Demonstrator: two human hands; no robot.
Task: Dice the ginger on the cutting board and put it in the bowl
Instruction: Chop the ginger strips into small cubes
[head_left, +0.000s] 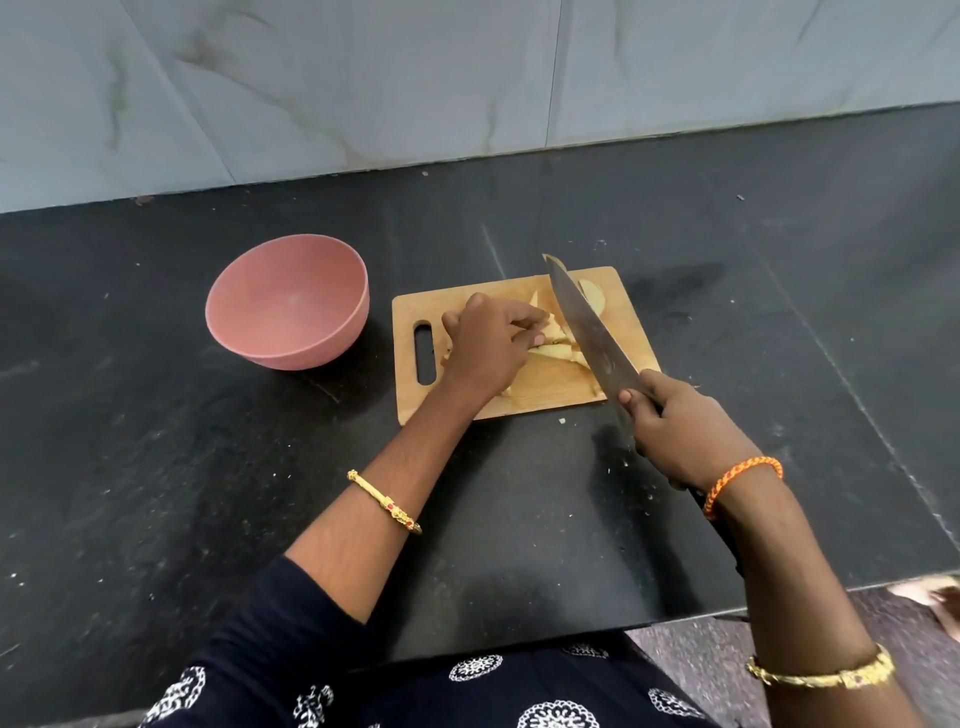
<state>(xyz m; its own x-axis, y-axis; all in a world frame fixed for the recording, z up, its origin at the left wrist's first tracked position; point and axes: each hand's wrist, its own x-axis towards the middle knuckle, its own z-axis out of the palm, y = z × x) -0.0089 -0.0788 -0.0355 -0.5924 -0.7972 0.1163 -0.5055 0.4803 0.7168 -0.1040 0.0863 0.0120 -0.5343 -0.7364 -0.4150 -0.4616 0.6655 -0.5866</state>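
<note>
A small wooden cutting board (561, 392) lies on the black counter with pale ginger pieces (553, 352) spread over it. My left hand (488, 343) rests on the board, its curled fingertips holding the ginger slices down. My right hand (680, 431) grips the handle of a large knife (589, 332). The blade runs diagonally over the board just right of my left fingers, its tip past the board's far edge. More ginger slices (592, 296) lie right of the blade. A pink bowl (288, 301) stands left of the board, with nothing in it.
The black stone counter (208, 467) reaches back to a grey marble wall (467, 78). Small pale crumbs (561, 421) are scattered on the counter in front of the board. The counter's front edge runs near my body at the lower right, above a patterned floor (727, 660).
</note>
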